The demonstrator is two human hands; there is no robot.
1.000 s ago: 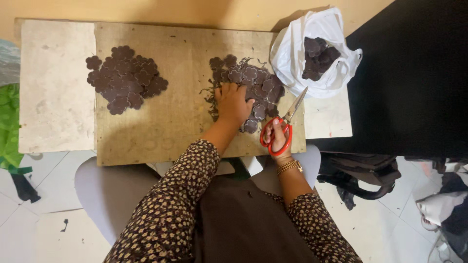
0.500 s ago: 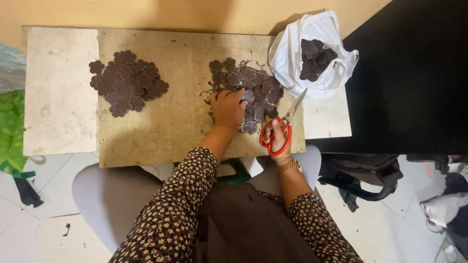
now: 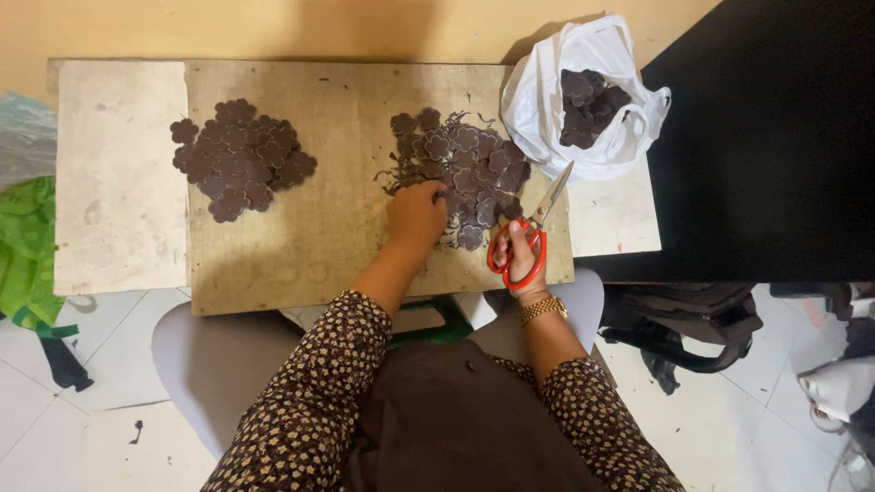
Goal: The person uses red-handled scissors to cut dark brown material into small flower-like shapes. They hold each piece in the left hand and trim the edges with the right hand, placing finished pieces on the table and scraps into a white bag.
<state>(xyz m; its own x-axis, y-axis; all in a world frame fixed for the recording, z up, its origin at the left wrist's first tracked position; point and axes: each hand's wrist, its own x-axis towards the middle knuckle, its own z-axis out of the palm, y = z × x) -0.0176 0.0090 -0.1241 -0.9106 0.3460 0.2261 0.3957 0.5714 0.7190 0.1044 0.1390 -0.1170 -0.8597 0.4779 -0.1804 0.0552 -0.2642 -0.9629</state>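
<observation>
A brown board [image 3: 301, 255] lies across the pale table [image 3: 118, 191] and serves as the landmark here. Left of the board, off the table's edge, a green cloth [image 3: 27, 246] hangs over the white tiled floor. On the board's left half sits a tidy heap of dark brown flower-shaped cutouts [image 3: 241, 157], well apart from the hands.

On the board's right half spreads a looser pile of the same cutouts [image 3: 474, 164], mixed with thin curled trimmings along its left and upper edges. The left hand [image 3: 416, 214] rests palm down on the near-left edge of this pile, fingers curled onto the pieces; whether it pinches one cannot be told.

At the board's near-right corner the right hand [image 3: 521, 257] grips a pair of red-handled scissors [image 3: 529, 232], fingers through the loops. The blades are closed and point away from the person toward the bag, their tips lying just past the pile's right edge. A gold bracelet [image 3: 543, 311] circles that wrist.

Beyond the board's far-right corner a white plastic bag [image 3: 547, 100] stands open on the table, holding more dark cutouts [image 3: 588, 105]. Right of the board, past the table, lies a black surface [image 3: 775, 137], with a dark bag [image 3: 693, 323] on the floor below it.
</observation>
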